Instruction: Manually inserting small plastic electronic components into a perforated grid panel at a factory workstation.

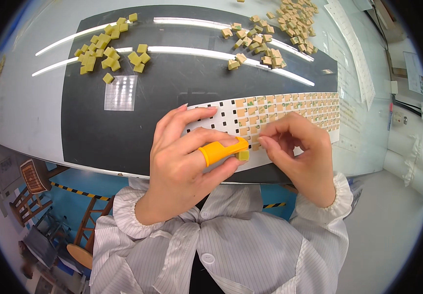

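Observation:
My left hand (179, 159) wears an orange-yellow plastic finger sleeve (216, 153) with a hooked tip. Under that tip, a small yellow-green block (243, 156) is pinched against my left thumb. Just to the right, my right hand (302, 147) has thumb and index finger pressed together; what lies between them, if anything, is too small to make out. Both hands are over a long white sheet (226, 105) with rows of tan pads (290, 105) on its right part and dark square holes on its left, partly covered by my left hand.
Loose yellow-green blocks (101, 46) lie at the far left of the black mat (182, 71), beside a clear gridded square (121, 93). Blocks with tan tops (297, 22) are heaped at the far right. Stools (81, 252) stand below the table's left front edge.

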`<state>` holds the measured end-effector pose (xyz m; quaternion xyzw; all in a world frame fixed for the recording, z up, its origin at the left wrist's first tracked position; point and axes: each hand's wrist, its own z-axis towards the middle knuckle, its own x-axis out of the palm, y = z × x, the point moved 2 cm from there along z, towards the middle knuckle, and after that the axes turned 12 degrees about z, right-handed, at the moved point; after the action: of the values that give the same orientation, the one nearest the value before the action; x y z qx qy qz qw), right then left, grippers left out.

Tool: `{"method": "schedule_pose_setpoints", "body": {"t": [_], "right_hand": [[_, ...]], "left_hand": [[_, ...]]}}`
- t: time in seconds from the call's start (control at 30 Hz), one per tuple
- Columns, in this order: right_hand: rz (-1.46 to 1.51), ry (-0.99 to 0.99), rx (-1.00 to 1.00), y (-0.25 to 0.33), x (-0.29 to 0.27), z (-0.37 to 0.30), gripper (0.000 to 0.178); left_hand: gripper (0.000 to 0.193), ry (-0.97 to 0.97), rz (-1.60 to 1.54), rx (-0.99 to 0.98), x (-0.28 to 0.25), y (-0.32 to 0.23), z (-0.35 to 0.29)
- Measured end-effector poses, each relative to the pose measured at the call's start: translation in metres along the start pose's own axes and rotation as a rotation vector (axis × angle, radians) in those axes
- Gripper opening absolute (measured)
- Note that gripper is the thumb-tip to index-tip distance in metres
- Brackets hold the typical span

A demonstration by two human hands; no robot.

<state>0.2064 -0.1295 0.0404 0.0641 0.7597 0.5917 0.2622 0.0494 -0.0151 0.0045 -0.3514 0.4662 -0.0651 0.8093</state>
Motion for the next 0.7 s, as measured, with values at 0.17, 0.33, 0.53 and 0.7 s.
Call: {"method": "schedule_pose_setpoints", "body": {"t": [0.17, 0.33, 0.53, 0.7], "right_hand": [[-0.258, -0.051, -0.171, -0.006, 0.004, -0.020, 0.017], [-0.297, -0.086, -0.190, -0.012, 0.008, -0.030, 0.020], [-0.288, -0.133, -0.235, -0.015, 0.011, -0.029, 0.021], [-0.311, -0.146, -0.248, -0.015, 0.011, -0.031, 0.020]], "left_hand": [[0.020, -0.005, 0.001, 0.006, 0.000, 0.000, 0.000], [0.020, -0.013, 0.004, 0.015, 0.000, 0.000, 0.000], [0.022, 0.019, 0.015, -0.010, 0.000, 0.000, -0.001], [0.019, 0.000, -0.001, 0.007, 0.000, -0.001, 0.000]]}}
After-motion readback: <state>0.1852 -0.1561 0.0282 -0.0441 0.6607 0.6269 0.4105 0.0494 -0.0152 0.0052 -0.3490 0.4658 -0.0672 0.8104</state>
